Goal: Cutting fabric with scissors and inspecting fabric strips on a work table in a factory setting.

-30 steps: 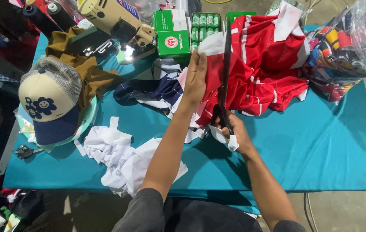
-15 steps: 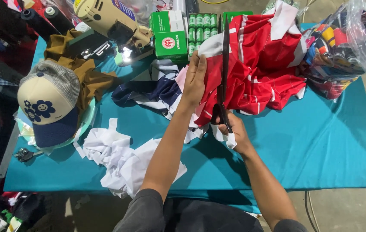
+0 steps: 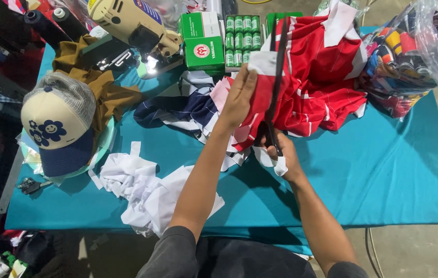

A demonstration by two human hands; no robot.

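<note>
Both hands are occupied on the red-and-white striped fabric (image 3: 311, 87), heaped behind them: it is pressed flat by the spread left hand (image 3: 239, 98), apparently steadied while long black-bladed scissors (image 3: 276, 77) are gripped by the right hand (image 3: 279, 154).

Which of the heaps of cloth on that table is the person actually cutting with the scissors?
The red and white cloth. The left hand presses it flat and the right hand runs the scissors through it. The white scraps and navy striped cloth lie untouched.
</note>
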